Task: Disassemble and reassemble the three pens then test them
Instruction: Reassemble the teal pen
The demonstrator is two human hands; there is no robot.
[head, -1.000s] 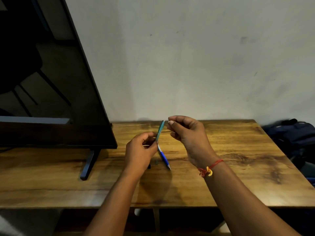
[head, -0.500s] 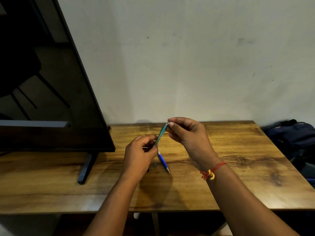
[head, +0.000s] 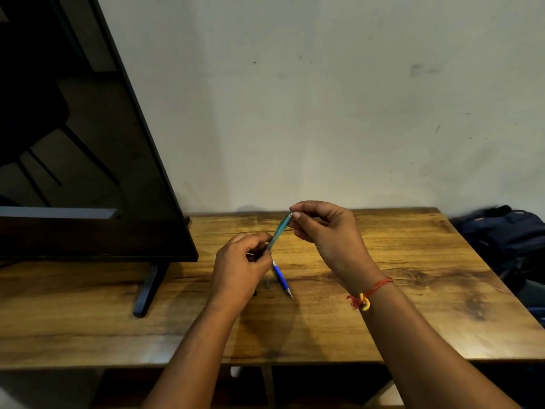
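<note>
Here my left hand (head: 241, 267) grips the teal pen (head: 278, 231) low; my right hand (head: 327, 231) pinches its one-o'clock tip, probably for twisting.

No legible text, labels, brands or numbers anywhere in view

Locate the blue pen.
Head view, centre: the blue pen lies on the wooden table, just right of the left hand, below the held teal pen.
</note>
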